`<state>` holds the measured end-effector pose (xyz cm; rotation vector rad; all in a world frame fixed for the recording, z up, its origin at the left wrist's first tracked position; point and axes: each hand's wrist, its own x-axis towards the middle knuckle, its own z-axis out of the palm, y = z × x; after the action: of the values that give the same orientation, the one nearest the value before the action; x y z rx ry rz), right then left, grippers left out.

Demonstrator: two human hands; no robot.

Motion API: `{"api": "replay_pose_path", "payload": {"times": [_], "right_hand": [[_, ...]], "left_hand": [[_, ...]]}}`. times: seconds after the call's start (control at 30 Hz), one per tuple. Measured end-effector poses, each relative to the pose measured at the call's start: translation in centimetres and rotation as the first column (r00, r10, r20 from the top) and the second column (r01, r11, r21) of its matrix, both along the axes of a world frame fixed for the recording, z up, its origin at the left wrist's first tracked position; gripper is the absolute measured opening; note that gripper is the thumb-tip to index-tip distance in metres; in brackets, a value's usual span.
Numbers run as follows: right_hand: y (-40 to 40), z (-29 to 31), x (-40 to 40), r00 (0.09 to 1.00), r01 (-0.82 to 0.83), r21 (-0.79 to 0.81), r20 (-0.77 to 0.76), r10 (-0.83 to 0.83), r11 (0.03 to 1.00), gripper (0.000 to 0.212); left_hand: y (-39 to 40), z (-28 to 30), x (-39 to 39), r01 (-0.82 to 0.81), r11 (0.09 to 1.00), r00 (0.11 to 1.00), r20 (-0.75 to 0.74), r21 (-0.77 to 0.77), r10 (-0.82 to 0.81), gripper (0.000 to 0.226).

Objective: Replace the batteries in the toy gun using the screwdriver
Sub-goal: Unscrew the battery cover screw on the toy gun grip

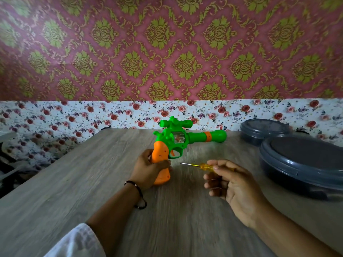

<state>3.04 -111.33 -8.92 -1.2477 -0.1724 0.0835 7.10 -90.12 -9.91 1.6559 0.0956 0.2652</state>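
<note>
On the wooden table:
- One toy gun, held off the tabletop, with the left hand wrapped round its orange grip.
- One screwdriver, pinched by the right hand, tip toward the gun.
- Two grey lidded containers, right.

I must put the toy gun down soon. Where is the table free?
Free: the wood table left of the left hand, and the near strip between both forearms. Crowded: the right side, where two grey containers stand beside the right hand.
</note>
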Motion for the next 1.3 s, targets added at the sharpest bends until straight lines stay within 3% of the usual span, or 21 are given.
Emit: {"api": "replay_pose_path", "payload": {"times": [0.13,0.27,0.47,0.63,0.77,1.03,1.3], "right_hand": [[0.4,-0.3,-0.1,0.999,-0.042,0.007,0.003,0.042,0.999,0.017],[1.2,-0.2,-0.9,0.998,-0.001,-0.063,0.064,0.005,0.998,0.026],[2.2,0.4,-2.4,0.948,0.119,-0.158,0.311,-0.065,0.98,0.009],[2.8,0.4,-3.3,0.856,0.122,-0.31,0.514,0.058,0.943,0.008],[3.0,-0.1,-3.2,0.828,0.132,-0.35,0.553,0.091,0.928,0.009],[3.0,-0.4,-3.1,0.842,0.166,-0.404,0.533,0.084,0.9,0.009],[3.2,0.0,-3.7,0.923,0.224,-0.393,0.378,-0.065,0.892,0.044]], "left_hand": [[0.0,0.3,-0.4,0.069,0.941,0.997,-0.01,-0.331,-0.076,0.018],[0.0,0.1,-0.2,0.125,0.884,0.99,0.001,-0.451,-0.14,0.046],[-0.9,0.5,-0.4,0.174,0.898,0.984,0.028,-0.404,-0.178,0.046],[-1.3,0.3,-0.6,0.12,0.956,0.993,0.038,-0.268,-0.114,0.042],[-1.6,0.4,-0.5,0.106,0.972,0.993,0.071,-0.21,-0.093,0.03],[-2.1,0.7,-1.0,0.115,0.976,0.991,0.095,-0.185,-0.099,0.037],[-3.1,0.8,-1.9,0.111,0.987,0.986,0.14,-0.113,-0.094,0.031]]}}
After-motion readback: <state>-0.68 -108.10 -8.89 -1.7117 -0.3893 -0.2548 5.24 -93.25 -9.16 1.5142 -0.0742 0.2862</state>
